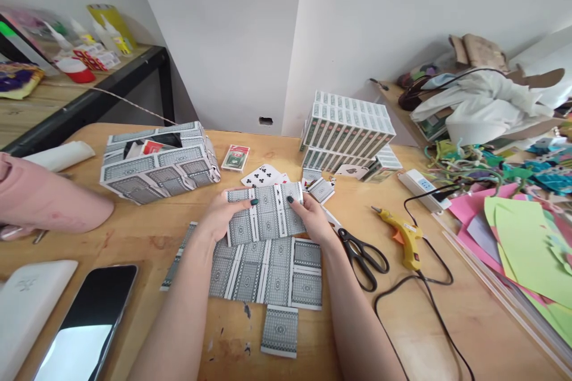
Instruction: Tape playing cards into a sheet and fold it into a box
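Between my two hands I hold a panel of joined playing cards (269, 223), grey patterned backs facing me. My left hand (218, 214) grips its left end, thumb on top. At the right end my right hand (313, 214) pinches it the same way. Beneath lies a larger sheet of joined cards (250, 274), flat on the table and partly covered by the panel and my left forearm. One loose card piece (279, 332) touches or nearly touches its front edge. Black-handled scissors (364, 256) lie beside my right forearm. Beyond the panel are face-up cards (260, 176).
A box covered in cards (158, 161) stands back left, near a card pack (236, 158). Stacked card boxes (348, 125) stand at the back. A yellow glue gun (404, 238) with its cable lies right, near a power strip (423, 189). A phone (89, 321) and pink bottle (49, 193) are left.
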`<state>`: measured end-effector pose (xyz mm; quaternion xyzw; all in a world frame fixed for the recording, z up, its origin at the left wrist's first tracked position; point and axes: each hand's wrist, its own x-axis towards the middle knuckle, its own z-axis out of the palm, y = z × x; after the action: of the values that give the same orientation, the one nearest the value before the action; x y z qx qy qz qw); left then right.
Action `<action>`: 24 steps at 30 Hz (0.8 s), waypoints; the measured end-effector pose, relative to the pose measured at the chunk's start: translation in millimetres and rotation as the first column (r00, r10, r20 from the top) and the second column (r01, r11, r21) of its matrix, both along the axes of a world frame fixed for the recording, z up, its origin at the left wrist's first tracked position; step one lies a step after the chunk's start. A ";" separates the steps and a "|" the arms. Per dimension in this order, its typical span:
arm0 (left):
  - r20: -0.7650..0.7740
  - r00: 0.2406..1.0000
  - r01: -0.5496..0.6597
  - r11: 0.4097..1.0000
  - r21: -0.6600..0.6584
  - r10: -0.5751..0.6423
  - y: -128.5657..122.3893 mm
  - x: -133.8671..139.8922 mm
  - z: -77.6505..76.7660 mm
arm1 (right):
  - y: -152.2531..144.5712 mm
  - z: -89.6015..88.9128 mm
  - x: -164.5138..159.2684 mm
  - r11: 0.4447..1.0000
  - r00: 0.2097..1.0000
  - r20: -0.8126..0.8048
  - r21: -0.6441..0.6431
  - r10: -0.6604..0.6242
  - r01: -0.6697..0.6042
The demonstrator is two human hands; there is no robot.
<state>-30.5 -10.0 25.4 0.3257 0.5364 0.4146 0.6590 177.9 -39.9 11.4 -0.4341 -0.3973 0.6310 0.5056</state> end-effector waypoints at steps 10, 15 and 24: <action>-0.477 0.874 0.036 0.966 0.257 0.094 3.5 3.6 -7.5 | 3.4 -7.1 -3.2 0.978 0.958 0.223 0.144 -0.182 0.153; -0.660 0.680 0.220 0.770 0.599 0.320 -0.6 13.5 -7.0 | 4.6 -14.6 -4.3 0.971 0.936 0.275 0.149 -0.221 0.186; -0.860 0.453 0.592 0.643 0.487 0.235 -11.4 33.0 -28.7 | 6.0 -14.1 -4.0 0.973 0.857 0.462 0.138 -0.226 0.183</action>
<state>2.4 -21.4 -3.4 0.7865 0.5307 0.2840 0.1381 173.9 -33.9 -2.8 -0.5920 -0.4884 0.4296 0.4758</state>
